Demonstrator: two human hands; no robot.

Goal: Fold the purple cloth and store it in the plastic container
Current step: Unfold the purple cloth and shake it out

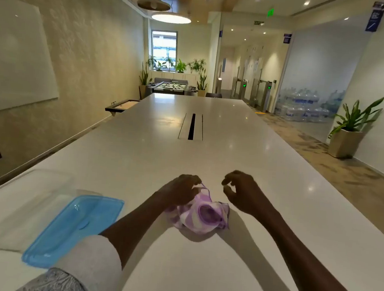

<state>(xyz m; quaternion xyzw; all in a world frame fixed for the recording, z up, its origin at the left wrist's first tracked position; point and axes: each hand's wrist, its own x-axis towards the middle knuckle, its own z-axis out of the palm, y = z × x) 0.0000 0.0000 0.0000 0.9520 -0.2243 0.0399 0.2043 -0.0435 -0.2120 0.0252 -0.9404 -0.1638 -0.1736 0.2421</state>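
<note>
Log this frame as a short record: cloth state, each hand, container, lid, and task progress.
cloth: purple cloth, bunched and unfolded, lifted just off the white table
left hand: left hand pinching the cloth's upper edge
right hand: right hand beside the cloth, fingers curled, holding nothing
container: clear plastic container at the table's left, open, nothing visible inside
lid: blue lid leaning on the container's right side
progress: folding not yet done, cloth not stored
</note>
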